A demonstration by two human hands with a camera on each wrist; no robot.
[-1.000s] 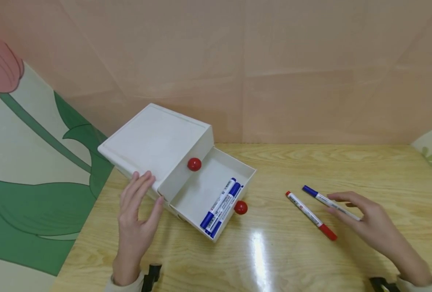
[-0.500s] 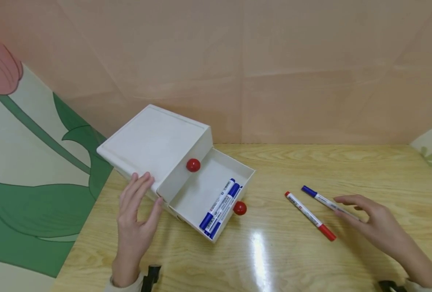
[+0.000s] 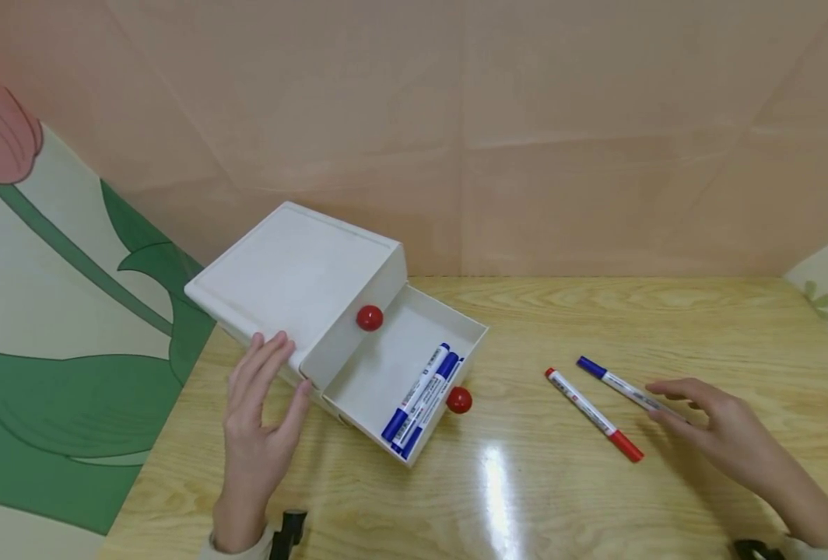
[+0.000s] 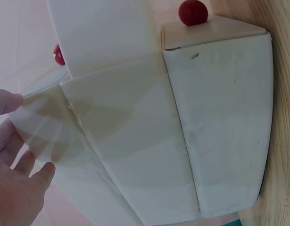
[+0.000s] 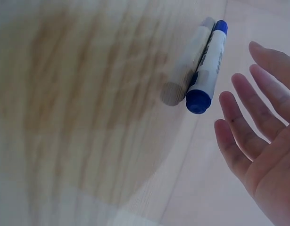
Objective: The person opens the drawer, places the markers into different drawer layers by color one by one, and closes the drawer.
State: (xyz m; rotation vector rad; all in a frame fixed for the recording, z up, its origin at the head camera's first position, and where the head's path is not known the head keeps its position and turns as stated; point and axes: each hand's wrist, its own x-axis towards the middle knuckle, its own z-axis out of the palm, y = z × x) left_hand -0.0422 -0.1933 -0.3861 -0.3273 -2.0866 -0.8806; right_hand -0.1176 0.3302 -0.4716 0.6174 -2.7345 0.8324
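A white drawer box [image 3: 295,268] stands at the table's left with its lower drawer [image 3: 400,365] pulled out. Three blue-capped markers [image 3: 422,397] lie in the drawer beside its red knob [image 3: 459,400]; a second red knob [image 3: 369,317] sits on the shut upper drawer. My left hand [image 3: 268,379] rests with straight fingers on the box's near corner, and its fingertips [image 4: 15,157] show against the box's side [image 4: 220,117]. My right hand [image 3: 673,403] is spread open over the tail of a blue marker [image 3: 610,381] on the table. Its fingers [image 5: 251,134] stay just clear of that marker [image 5: 208,66]. A red marker [image 3: 594,414] lies alongside.
The wooden table [image 3: 540,498] runs back to a peach wall [image 3: 526,155]. A flower-patterned panel [image 3: 57,311] closes off the left side. Small black clips sit at the near edge by each wrist.
My right hand has slid a little to the right along the blue marker, with its fingers still spread. The left hand, the box and the markers have stayed put.
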